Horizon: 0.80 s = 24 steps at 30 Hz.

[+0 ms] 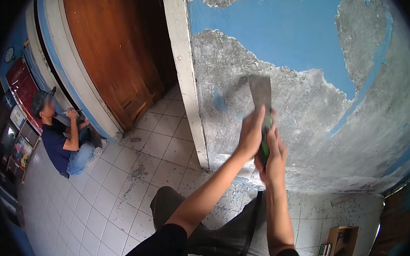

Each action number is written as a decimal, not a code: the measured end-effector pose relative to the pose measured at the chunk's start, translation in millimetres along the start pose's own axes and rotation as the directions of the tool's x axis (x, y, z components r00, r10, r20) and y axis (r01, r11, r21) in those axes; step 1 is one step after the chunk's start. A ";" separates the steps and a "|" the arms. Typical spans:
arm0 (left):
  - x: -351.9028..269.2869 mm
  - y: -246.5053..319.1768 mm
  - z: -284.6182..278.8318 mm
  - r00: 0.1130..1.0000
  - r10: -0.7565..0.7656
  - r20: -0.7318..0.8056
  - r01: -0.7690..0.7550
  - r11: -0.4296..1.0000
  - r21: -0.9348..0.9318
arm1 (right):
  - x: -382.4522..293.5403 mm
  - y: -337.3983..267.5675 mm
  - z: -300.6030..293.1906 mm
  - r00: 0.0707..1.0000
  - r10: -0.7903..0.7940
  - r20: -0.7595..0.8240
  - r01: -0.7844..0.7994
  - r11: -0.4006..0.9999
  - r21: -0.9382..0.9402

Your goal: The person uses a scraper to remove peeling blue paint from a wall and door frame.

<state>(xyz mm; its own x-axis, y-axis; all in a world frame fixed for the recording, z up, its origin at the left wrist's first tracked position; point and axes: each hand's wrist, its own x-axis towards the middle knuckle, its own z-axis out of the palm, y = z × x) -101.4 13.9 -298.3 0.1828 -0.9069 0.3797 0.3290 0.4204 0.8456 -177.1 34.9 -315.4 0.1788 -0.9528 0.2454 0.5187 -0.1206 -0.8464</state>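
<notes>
A putty knife (pixel 261 92) with a broad metal blade and a green and black handle is held in both hands before the wall. My left hand (pixel 252 132) grips the upper handle near the blade, its thumb pointing up. Around the handle's other side and lower part closes my right hand (pixel 274 153). The blade points up at the bare grey plaster (pixel 297 109); whether its edge touches the wall I cannot tell. Blue paint (pixel 285 30) with ragged edges covers the wall above, and a narrow blue strip (pixel 364 88) runs down at the right.
A person (pixel 58 136) in a cap squats at the left by another wall. A white door frame (pixel 189 88) borders the plaster, beside a brown wooden door (pixel 107 48). Paint flakes (pixel 137 176) litter the floor tiles. At the lower right stands an open cardboard box (pixel 348 238).
</notes>
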 end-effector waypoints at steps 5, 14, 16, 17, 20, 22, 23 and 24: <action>44.3 45.0 10.2 0.998 0.059 0.030 -0.044 0.932 -0.361 | 37.1 -32.5 26.3 0.992 -0.103 0.077 0.113 0.984 -0.139; 12.2 10.0 8.9 0.997 -0.072 -0.005 0.070 0.980 -0.185 | 1.4 -29.3 12.6 0.999 0.053 0.008 -0.052 0.995 -0.087; 19.4 27.4 18.3 0.998 -0.051 0.045 0.061 0.955 -0.290 | 11.6 -33.1 11.3 0.999 0.040 -0.008 -0.040 0.993 -0.110; 18.5 25.5 18.6 0.996 -0.078 0.040 0.086 0.960 -0.266 | 9.9 -30.9 6.7 0.999 0.031 -0.028 -0.035 0.991 -0.128; 6.5 19.8 14.9 0.998 -0.069 0.010 0.069 0.963 -0.259 | 1.2 -25.2 0.0 0.994 0.105 -0.033 -0.108 0.989 -0.098; -12.9 9.3 12.4 0.992 -0.124 -0.034 0.116 0.979 -0.167 | -13.9 -13.2 -4.9 0.998 0.047 -0.039 -0.050 0.995 -0.092; -20.5 1.2 11.9 0.990 -0.125 -0.060 0.120 0.989 -0.084 | -15.0 -8.6 -6.8 0.998 0.007 -0.056 -0.012 0.996 -0.093; -20.0 -3.2 9.5 0.995 -0.082 -0.051 0.080 0.996 -0.044 | -18.6 -5.9 -5.3 0.997 -0.029 -0.071 0.022 0.995 -0.095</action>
<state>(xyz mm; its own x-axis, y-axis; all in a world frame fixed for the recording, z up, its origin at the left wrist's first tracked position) -114.9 30.5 -305.0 0.2021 -0.9356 0.2895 0.3834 0.3476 0.8557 -187.9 51.8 -317.4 0.1045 -0.9662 0.2355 0.4407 -0.1673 -0.8819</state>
